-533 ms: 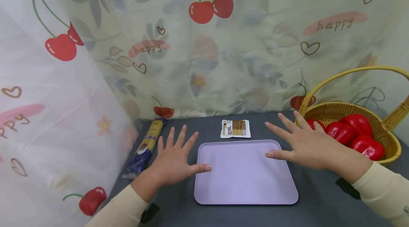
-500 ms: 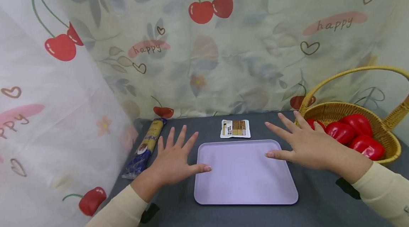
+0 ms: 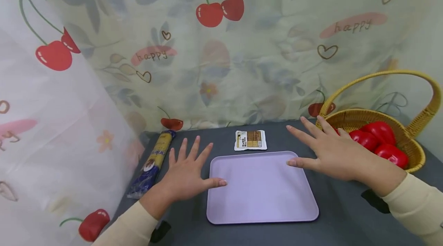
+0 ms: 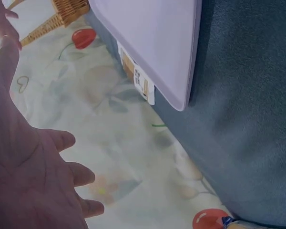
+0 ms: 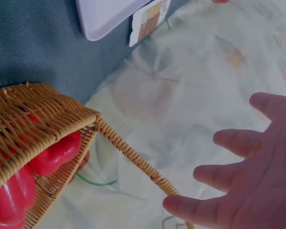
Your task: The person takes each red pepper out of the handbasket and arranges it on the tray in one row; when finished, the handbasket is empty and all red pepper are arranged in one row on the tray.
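Observation:
My left hand [image 3: 185, 177] hovers with spread fingers at the left side of a pale purple tray [image 3: 263, 190], holding nothing. Likewise spread and bare, my right hand [image 3: 335, 153] hangs over the tray's right edge, just left of a wicker basket [image 3: 417, 157] with a tall handle. Shiny red bell peppers [image 3: 380, 132] lie in the basket, partly hidden by the right hand in the head view. Left of my left hand lies a long yellow and blue packet [image 3: 155, 159], whose contents I cannot make out. A small white and brown sachet [image 3: 250, 140] lies behind the tray.
Everything rests on a dark grey tabletop [image 3: 194, 219]. A printed cloth [image 3: 221, 65] with cherries and hearts hangs along the back edge, and another stretch of it closes off the left side. The basket's handle [image 3: 384, 72] arches high at the right.
The head view has shifted slightly, so the tray, basket and packets appear a little further left. Both hands keep their spread pose, and nothing has been taken hold of.

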A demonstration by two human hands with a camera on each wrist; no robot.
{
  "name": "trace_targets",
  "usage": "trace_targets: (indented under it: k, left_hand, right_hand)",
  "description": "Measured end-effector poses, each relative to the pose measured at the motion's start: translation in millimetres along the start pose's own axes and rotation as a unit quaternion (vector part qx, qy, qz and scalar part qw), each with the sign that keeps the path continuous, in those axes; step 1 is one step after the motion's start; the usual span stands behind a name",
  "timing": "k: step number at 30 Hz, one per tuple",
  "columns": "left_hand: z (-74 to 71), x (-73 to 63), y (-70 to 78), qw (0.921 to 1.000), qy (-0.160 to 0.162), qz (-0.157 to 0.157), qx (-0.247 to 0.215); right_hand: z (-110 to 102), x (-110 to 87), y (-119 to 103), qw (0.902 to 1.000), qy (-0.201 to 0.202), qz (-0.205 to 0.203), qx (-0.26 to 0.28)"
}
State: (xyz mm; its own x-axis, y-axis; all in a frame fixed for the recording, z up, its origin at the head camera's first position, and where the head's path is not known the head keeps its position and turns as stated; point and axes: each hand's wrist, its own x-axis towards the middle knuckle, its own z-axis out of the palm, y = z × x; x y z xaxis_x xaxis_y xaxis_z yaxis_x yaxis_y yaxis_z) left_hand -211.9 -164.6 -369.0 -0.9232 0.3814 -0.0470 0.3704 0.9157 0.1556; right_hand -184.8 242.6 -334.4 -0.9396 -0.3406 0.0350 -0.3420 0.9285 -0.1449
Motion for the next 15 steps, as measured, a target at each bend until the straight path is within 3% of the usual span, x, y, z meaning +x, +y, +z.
trace_targets:
  k: [9, 15]
  left_hand:
    - [7.8, 5.0, -1.1, 0.9998, 0.007, 0.006, -0.016]
    - [15.3, 7.6, -4.1, 0.9984, 0.019, 0.008, -0.054]
  right_hand:
    - [-13.4, -3.6, 9.0, 0.9967, 0.021, 0.002, 0.079]
    - [-13.6, -5.0, 19.6, 0.9888, 0.046, -0.01, 0.142]
